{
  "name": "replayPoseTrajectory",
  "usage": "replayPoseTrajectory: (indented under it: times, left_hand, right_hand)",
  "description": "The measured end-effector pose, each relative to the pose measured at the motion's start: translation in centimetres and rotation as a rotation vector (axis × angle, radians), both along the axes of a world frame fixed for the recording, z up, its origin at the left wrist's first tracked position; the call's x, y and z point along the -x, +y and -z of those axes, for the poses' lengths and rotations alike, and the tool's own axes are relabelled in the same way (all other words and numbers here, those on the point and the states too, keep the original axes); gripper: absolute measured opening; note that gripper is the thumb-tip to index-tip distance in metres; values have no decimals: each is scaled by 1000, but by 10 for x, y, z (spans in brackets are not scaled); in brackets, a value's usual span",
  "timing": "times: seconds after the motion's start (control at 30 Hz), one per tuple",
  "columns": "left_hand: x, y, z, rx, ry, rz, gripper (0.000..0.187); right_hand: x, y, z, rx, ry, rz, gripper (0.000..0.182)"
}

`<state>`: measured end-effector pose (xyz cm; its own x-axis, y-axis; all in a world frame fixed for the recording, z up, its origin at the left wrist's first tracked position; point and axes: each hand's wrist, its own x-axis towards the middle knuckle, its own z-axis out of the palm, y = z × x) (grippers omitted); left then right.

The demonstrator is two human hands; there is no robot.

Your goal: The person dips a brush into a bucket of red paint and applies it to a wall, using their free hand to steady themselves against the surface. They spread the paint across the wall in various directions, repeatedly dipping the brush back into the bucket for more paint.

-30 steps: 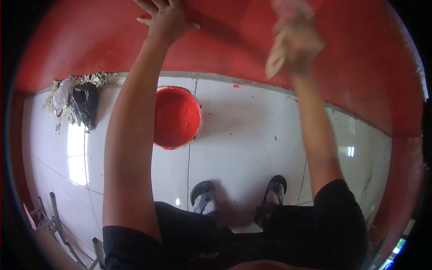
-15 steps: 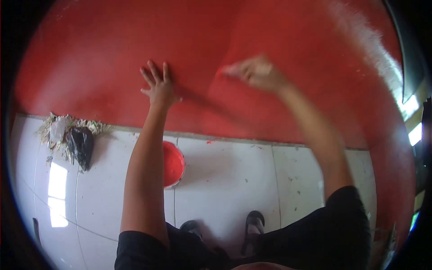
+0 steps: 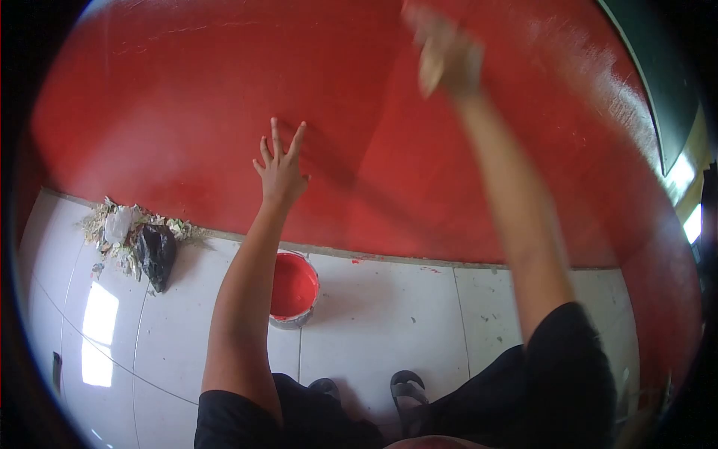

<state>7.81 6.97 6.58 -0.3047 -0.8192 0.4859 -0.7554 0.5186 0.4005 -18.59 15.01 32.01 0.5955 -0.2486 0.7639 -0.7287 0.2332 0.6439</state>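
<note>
My left hand (image 3: 283, 170) is against the red wall (image 3: 202, 112), fingers spread and holding nothing. Higher up and to the right, my right hand (image 3: 458, 66) is closed around a paintbrush, smeared by motion. The pale wooden handle (image 3: 430, 71) of the brush sticks out below the fist, and its blurred head points up at the wall. A bucket of red paint (image 3: 294, 288) stands on the floor below my left hand, partly behind my left forearm.
Debris and paint scrapings (image 3: 105, 224) lie at the wall's foot on the left, with a black plastic bag (image 3: 155, 254) beside them. White floor tiles (image 3: 374, 322) run beneath my feet. A dark panel (image 3: 666, 97) hangs at the upper right.
My right hand has swung upward along the wall with the paintbrush. The camera view has shifted a little; my left hand remains spread at the wall.
</note>
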Motion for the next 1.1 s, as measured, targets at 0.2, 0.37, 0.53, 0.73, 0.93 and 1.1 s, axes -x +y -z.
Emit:
replayPoseTrajectory:
  times: [0.2, 0.37, 0.53, 0.73, 0.93, 1.1]
  left_hand:
    - [8, 16, -9, -33, -49, 30, 111]
    - [2, -25, -16, 356, 300, 132, 97]
    - [13, -28, -155, 324, 231, 84, 113]
    - [37, -30, -253, 226, 94, 143, 150]
    - [47, -41, -257, 133, -49, 51, 164]
    - [50, -39, -260, 139, -22, -3, 159]
  right_hand:
    - [-19, 61, 311, -987, -98, -116, 9]
    - [-33, 52, 210, -1276, -462, -107, 14]
    - [-23, 20, -41, -1155, -486, -596, 32]
    - [7, 14, -310, -574, -401, -445, 17]
    - [-9, 41, -313, -315, -80, -251, 7]
    - [-6, 19, -134, -290, 121, -74, 10]
